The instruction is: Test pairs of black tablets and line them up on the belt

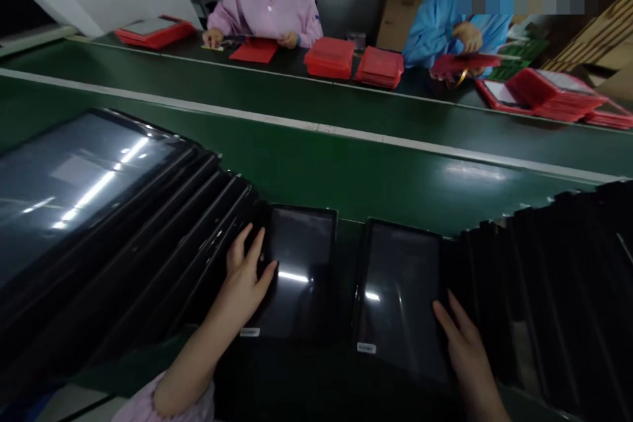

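Two black tablets with glossy dark screens lie side by side in front of me, the left tablet [301, 244] and the right tablet [400, 277]. Each has a small white label at its lower left corner. At the left tablet's left edge is my left hand [247, 277], open, its fingers spread and the thumb by the screen. My right hand [467, 339] is open at the right edge of the right tablet, thumb at the screen's side and a finger stretched forward. Its other fingers are hidden.
A slanted stack of black tablets [99, 165] leans on the left; another dark row [554, 264] stands at right. Across the green bench [306, 165], a person in pink [270, 6] and one in blue [435, 20] handle red items. Red stacks [330, 58] lie there.
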